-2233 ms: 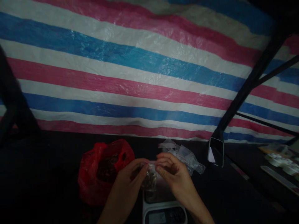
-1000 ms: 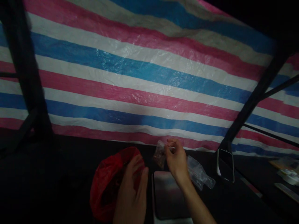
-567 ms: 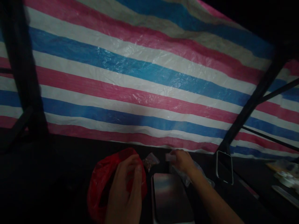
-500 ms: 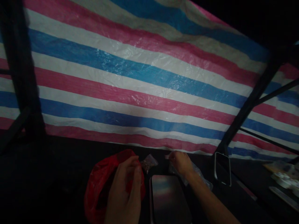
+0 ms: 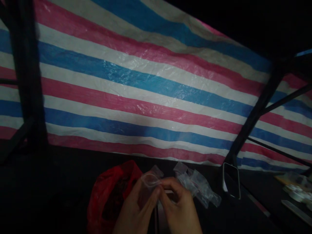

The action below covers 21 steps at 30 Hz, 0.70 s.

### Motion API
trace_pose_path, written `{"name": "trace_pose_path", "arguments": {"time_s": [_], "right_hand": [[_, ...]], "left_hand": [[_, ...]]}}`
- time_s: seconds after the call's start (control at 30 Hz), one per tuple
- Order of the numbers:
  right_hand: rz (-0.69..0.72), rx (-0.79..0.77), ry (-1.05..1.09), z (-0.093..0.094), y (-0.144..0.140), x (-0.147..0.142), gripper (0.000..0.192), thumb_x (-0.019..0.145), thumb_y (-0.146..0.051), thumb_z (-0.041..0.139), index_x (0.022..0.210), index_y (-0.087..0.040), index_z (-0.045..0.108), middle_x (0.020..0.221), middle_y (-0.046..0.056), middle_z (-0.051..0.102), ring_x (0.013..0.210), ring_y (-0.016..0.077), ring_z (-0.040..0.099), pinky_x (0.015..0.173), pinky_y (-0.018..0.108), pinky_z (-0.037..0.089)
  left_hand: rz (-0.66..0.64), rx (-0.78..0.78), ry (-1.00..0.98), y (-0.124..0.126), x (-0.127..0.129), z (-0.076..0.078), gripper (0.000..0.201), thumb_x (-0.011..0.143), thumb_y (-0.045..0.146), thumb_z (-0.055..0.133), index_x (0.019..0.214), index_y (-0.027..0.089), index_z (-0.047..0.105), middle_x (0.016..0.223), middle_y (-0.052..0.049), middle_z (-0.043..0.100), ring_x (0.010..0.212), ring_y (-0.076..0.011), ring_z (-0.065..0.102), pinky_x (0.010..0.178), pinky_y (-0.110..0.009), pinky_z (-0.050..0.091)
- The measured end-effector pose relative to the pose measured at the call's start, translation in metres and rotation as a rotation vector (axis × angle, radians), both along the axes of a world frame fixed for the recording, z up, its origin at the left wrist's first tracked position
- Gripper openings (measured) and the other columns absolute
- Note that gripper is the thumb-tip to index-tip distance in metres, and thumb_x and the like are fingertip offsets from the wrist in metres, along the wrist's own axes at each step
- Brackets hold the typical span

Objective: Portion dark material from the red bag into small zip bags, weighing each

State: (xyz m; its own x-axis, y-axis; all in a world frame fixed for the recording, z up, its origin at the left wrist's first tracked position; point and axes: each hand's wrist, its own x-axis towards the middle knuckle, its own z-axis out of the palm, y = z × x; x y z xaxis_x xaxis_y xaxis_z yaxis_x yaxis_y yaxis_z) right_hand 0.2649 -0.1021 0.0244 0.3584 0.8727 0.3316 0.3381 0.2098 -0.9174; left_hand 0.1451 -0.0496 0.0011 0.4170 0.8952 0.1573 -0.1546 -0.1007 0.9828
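Between my two hands is a small clear zip bag (image 5: 150,180), its mouth rounded open at the top. My left hand (image 5: 136,204) is closed on the bag's left side, and my right hand (image 5: 179,201) pinches its right edge. Just left of my left hand sits a red plastic bag (image 5: 99,195), open, with dark contents I cannot make out. Beneath my hands lies a flat device with a smooth top (image 5: 162,217), mostly covered. Another small clear bag (image 5: 157,170) shows partly behind the held one.
A loose pile of clear zip bags (image 5: 198,185) lies right of my hands. A phone (image 5: 231,180) leans near a dark frame post (image 5: 253,117). Striped plastic sheeting (image 5: 146,97) hangs behind the dark surface. White items in clear plastic (image 5: 298,191) lie far right.
My right hand has come back from the pile of clear bags to my left hand. Both hands now hold an open small bag above the flat device.
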Motion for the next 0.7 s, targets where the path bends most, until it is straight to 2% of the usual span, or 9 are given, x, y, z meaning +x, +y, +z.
{"name": "trace_pose_path", "arguments": {"time_s": [0.07,0.17,0.23,0.3,0.33,0.43,0.53,0.6,0.7], "right_hand": [[-0.028,0.007,-0.098,-0.005,0.000,-0.008,0.014,0.087,-0.029,0.068,0.084,-0.021,0.079,0.088,0.007,0.079,0.085,0.0242,0.075,0.074,0.030,0.059],[0.079,-0.016,-0.176,-0.001,0.000,-0.019,0.016,0.088,-0.024,0.065,0.086,-0.021,0.081,0.090,0.007,0.078,0.084,0.0218,0.074,0.070,0.027,0.057],[0.149,-0.006,-0.151,0.005,0.005,-0.025,0.018,0.091,-0.024,0.064,0.095,-0.022,0.081,0.098,0.006,0.079,0.091,0.0211,0.075,0.076,0.027,0.058],[0.131,0.032,-0.136,0.009,0.015,-0.032,0.022,0.095,-0.023,0.061,0.103,-0.023,0.081,0.103,0.006,0.079,0.097,0.0202,0.075,0.083,0.028,0.058],[0.114,0.042,-0.166,0.009,0.022,-0.035,0.023,0.097,-0.021,0.059,0.105,-0.023,0.080,0.104,0.005,0.079,0.098,0.0195,0.075,0.086,0.028,0.057],[0.199,-0.060,-0.447,0.007,0.044,-0.049,0.029,0.096,-0.011,0.057,0.109,-0.024,0.079,0.110,0.005,0.079,0.105,0.0200,0.074,0.095,0.031,0.055],[0.202,-0.283,-0.829,0.007,0.060,-0.059,0.034,0.094,-0.005,0.054,0.118,-0.017,0.075,0.123,0.011,0.076,0.117,0.0271,0.071,0.101,0.039,0.054],[0.130,-0.416,-1.006,0.008,0.064,-0.059,0.038,0.092,-0.003,0.054,0.125,-0.012,0.071,0.130,0.016,0.073,0.120,0.0320,0.070,0.100,0.043,0.054],[0.125,-0.517,-1.093,0.007,0.068,-0.052,0.040,0.090,-0.004,0.059,0.128,-0.010,0.069,0.131,0.018,0.073,0.118,0.0350,0.072,0.096,0.045,0.056]], "left_hand": [[0.010,-0.005,-0.027,-0.001,-0.007,-0.003,0.061,0.088,0.064,0.067,0.132,0.021,0.068,0.135,-0.012,0.075,0.130,-0.0320,0.068,0.113,-0.043,0.053],[0.098,-0.038,-0.037,0.003,-0.024,-0.004,0.056,0.080,0.062,0.076,0.120,0.022,0.073,0.120,-0.010,0.081,0.119,-0.0311,0.074,0.104,-0.039,0.059],[0.219,-0.093,-0.042,0.010,-0.040,-0.001,0.052,0.077,0.067,0.075,0.103,0.022,0.074,0.096,-0.005,0.082,0.098,-0.0281,0.078,0.086,-0.033,0.063],[0.337,-0.153,-0.027,0.019,-0.058,0.002,0.051,0.076,0.074,0.069,0.088,0.024,0.069,0.072,0.000,0.074,0.072,-0.0238,0.074,0.066,-0.030,0.061],[0.374,-0.179,-0.001,0.023,-0.066,0.003,0.052,0.076,0.075,0.066,0.085,0.024,0.067,0.067,0.001,0.071,0.066,-0.0233,0.072,0.061,-0.031,0.059],[0.426,-0.178,0.174,0.034,-0.084,-0.001,0.052,0.073,0.073,0.062,0.093,0.024,0.067,0.083,-0.004,0.077,0.080,-0.0297,0.076,0.073,-0.038,0.061],[0.514,-0.024,0.398,0.040,-0.087,-0.011,0.051,0.076,0.066,0.055,0.098,0.022,0.068,0.110,-0.015,0.077,0.104,-0.0383,0.074,0.095,-0.050,0.055],[0.529,0.055,0.485,0.042,-0.087,-0.018,0.049,0.081,0.063,0.050,0.098,0.021,0.067,0.115,-0.019,0.074,0.108,-0.0398,0.072,0.099,-0.052,0.052],[0.459,0.049,0.537,0.042,-0.087,-0.022,0.048,0.091,0.062,0.041,0.104,0.023,0.066,0.114,-0.017,0.076,0.106,-0.0366,0.073,0.096,-0.049,0.051]]}}
